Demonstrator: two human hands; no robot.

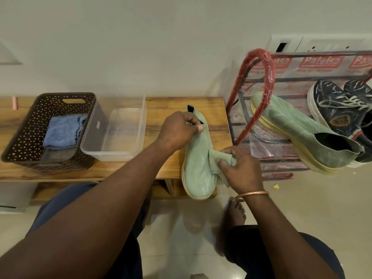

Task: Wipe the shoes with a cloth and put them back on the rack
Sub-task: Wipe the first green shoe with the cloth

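Left hand (180, 130): fingers are curled over the collar of a pale green knit slip-on shoe (198, 170), which is pinched at the heel opening against the thumb. Right hand (238, 168): a bunched pale green cloth (220, 156) is gripped in curled fingers and pressed to the shoe's right side at mid-length. A copper bangle (254, 194) is worn on that wrist.

The shoe is laid sole down between the two hands on a low wooden bench (161, 105), with its toe overhanging the near edge.

To the right, a matching green shoe (291, 125) and dark blue lace-up sneakers (338, 109) are seen on a red-wrapped metal rack (268, 77). To the left on the bench, a clear plastic tub (88, 147) is set beside a brown perforated basket (28, 125), in which a folded blue cloth (62, 131) is kept
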